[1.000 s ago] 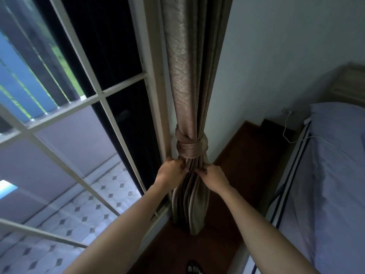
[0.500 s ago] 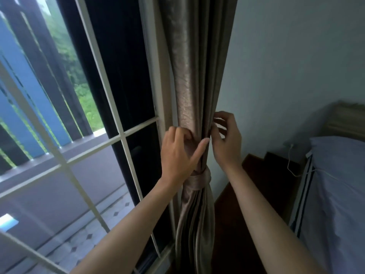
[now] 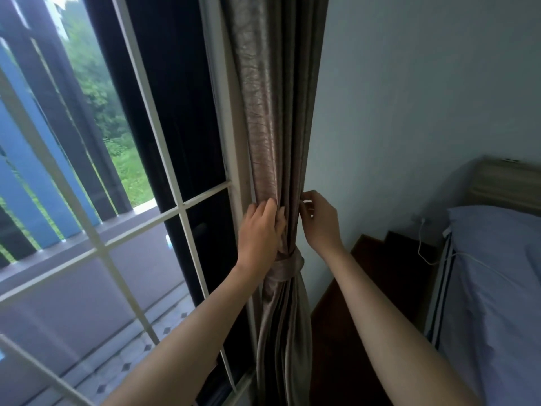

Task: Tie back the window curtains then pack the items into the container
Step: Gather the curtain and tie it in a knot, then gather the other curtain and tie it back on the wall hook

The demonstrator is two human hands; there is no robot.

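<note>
A brownish-grey satin curtain (image 3: 269,118) hangs gathered in a tight column at the window's right edge. A tieback band (image 3: 288,269) of the same fabric is knotted around it. My left hand (image 3: 259,230) rests on the left folds just above the knot, fingers pressed into the cloth. My right hand (image 3: 319,221) pinches the curtain's right edge at the same height. No container or items for packing are in view.
A white-barred window (image 3: 175,200) fills the left, with a balcony and greenery outside. A pale wall (image 3: 409,112) stands to the right. A bed with a bluish sheet (image 3: 497,288), a wooden headboard (image 3: 503,183) and a white cable (image 3: 421,244) lie at the right.
Both hands rose from below the knot to the folds above it. The view tilted upward, so the knot sits lower in the frame.
</note>
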